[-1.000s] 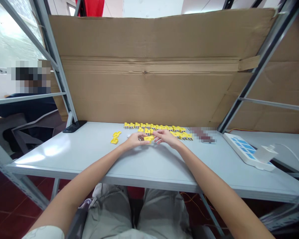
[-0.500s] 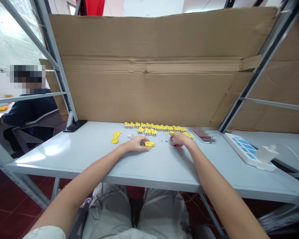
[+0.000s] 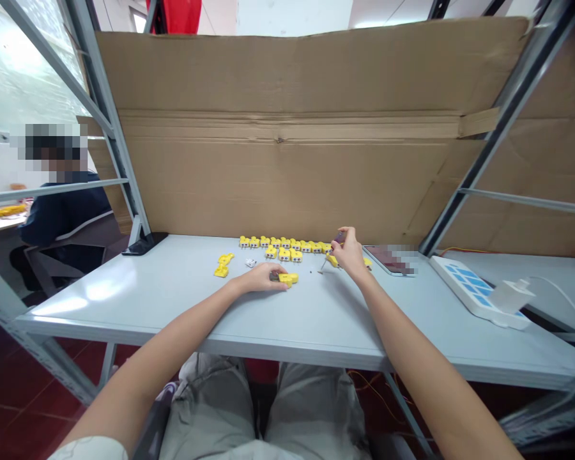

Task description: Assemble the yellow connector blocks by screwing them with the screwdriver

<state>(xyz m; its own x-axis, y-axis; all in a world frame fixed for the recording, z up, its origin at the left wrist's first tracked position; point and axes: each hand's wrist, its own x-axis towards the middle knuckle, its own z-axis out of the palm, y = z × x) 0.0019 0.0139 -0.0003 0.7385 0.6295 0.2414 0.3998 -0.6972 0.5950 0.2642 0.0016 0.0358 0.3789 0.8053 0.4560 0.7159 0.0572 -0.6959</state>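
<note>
My left hand [image 3: 260, 278] is closed around a small yellow plastic block [image 3: 288, 279] resting on the white table, with a dark part showing between the fingers. My right hand [image 3: 349, 253] grips a screwdriver [image 3: 326, 260] by its dark handle, its thin shaft slanting down to the tabletop. Near its tip lies a tiny dark piece, perhaps a screw [image 3: 310, 272]. Behind the hands, several yellow blocks [image 3: 284, 254] stand in rows. Left of my left hand are loose yellow pieces [image 3: 221, 271] and a little white part [image 3: 250, 262].
A phone-like device [image 3: 388, 259] lies right of my right hand. Further right is a white power strip [image 3: 476, 291] with a plugged-in charger. A cardboard panel [image 3: 278, 185] stands behind the table, between metal posts. Another person [image 3: 69, 211] sits at the far left.
My right hand has risen from low over the tabletop, and the screwdriver now stands steeply with its tip down by the small dark pieces. My left hand stays put with the yellow block.
</note>
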